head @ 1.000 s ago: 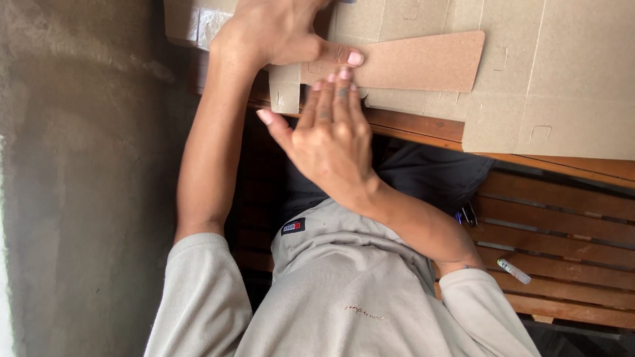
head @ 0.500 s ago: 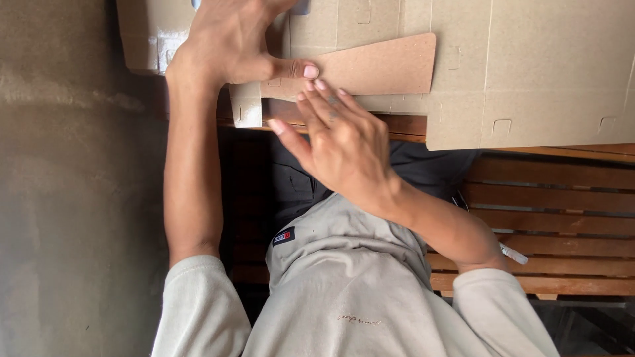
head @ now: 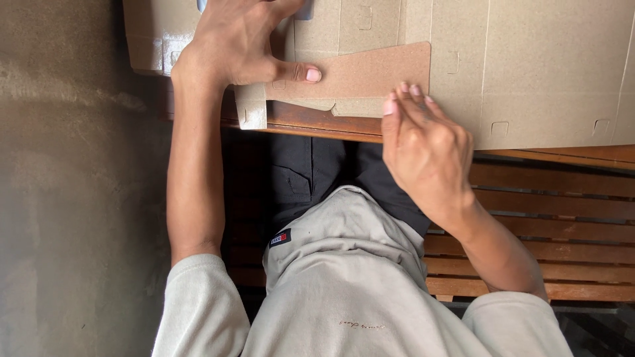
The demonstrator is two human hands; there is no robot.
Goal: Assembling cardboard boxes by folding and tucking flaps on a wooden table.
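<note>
Two hands on flat cardboard. Left hand [head: 241,39] spread, palm down, thumb pressing the brown cardboard flap [head: 370,69] flat. Right hand [head: 423,142] fingers together, tips touching the flap's lower right edge, gripping nothing. Flap lies between both hands, on the unfolded cardboard box sheet [head: 542,66]. Sheet overhangs the wooden tabletop [head: 311,122] edge below the thumb. Slatted wooden bench [head: 562,225] under the right wrist.

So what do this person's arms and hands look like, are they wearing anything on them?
Both hands are bare: the left hand and right hand show no gloves, rings or watch. The forearms are uncovered too. Loose, light grey sleeves of a plain top reach only to about the elbows.
</note>
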